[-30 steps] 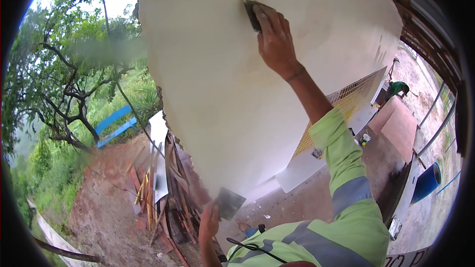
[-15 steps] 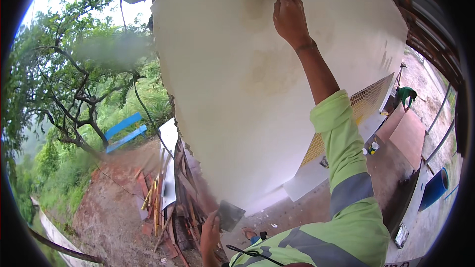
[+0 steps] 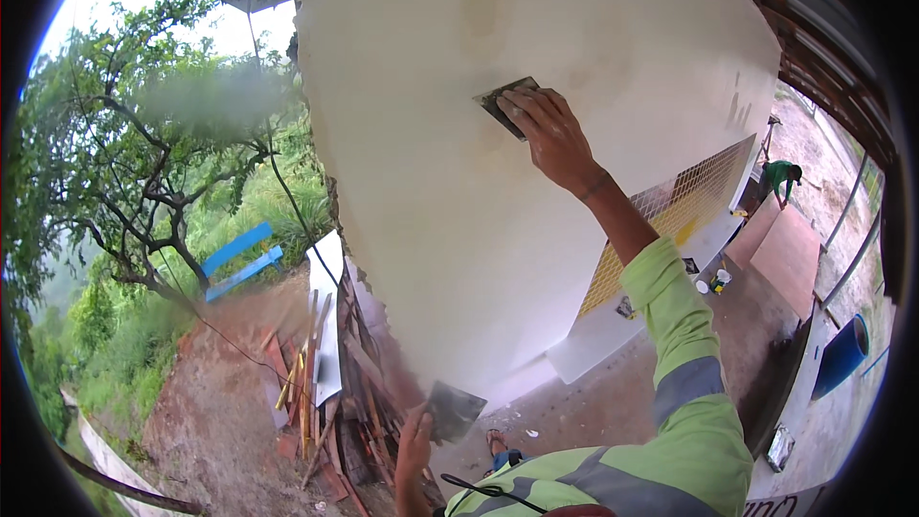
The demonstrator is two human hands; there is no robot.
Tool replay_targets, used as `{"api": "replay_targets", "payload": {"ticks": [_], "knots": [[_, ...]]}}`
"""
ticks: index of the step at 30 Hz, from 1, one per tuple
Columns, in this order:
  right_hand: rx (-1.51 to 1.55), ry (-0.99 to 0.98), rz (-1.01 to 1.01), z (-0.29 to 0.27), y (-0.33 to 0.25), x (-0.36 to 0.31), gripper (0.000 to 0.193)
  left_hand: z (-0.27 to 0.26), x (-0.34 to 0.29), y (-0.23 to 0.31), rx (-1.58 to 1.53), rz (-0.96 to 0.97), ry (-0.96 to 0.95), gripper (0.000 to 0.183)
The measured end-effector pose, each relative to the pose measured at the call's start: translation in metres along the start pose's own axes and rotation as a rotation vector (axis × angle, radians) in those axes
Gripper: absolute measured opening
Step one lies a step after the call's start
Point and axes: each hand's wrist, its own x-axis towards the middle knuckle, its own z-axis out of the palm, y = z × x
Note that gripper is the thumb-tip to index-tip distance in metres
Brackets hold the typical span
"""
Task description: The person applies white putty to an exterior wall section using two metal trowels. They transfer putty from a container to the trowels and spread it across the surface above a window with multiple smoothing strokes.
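Observation:
A tall cream-white wall (image 3: pixel 421 191) with tan damp-looking patches fills the middle of the view. Stretched up over it, my right hand (image 3: pixel 557 139) grips a dark flat putty scraper (image 3: pixel 500 107), whose blade lies against the wall. Its fingers press along the back of the blade. Low at the wall's bottom left, my left hand (image 3: pixel 414 442) is closed on the edge of a second grey flat scraper (image 3: pixel 456 412), held apart from the first. Part of this hand's grip is hidden.
Scrap wood (image 3: pixel 356 412) leans in a pile at the lower left, near a blue bench (image 3: pixel 239 263). Right of the wall is a yellowish grid panel (image 3: pixel 622 273). Beyond, a person in green (image 3: pixel 780 177) bends over brown boards (image 3: pixel 787 254); a blue drum (image 3: pixel 840 359) lies nearby.
My right hand has come down the wall with its scraper, from near the top edge to the middle patch, and the blade has turned flatter. My left hand has shifted slightly right.

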Motion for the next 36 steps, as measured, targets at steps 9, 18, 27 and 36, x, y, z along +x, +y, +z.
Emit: {"api": "replay_targets", "payload": {"ticks": [9, 18, 27, 36], "knots": [[0.531, 0.196, 0.609, -0.054, -0.037, -0.041, 0.042, 0.004, 0.015, -0.032, -0.518, -0.108, -0.069, 0.038], [1.196, 0.113, 1.105, -0.083, -0.098, -0.092, 0.034, 0.022, 0.023, -0.062, -0.269, 0.046, 0.033, 0.04], [1.699, -0.008, 1.219, -0.128, -0.246, -0.233, 0.016, 0.05, -0.003, -0.01, -0.377, -0.037, -0.053, 0.039], [1.216, -0.028, 0.948, -0.22, -0.235, -0.24, 0.023, 0.107, -0.048, 0.049, -0.339, -0.004, -0.308, 0.04]]}}
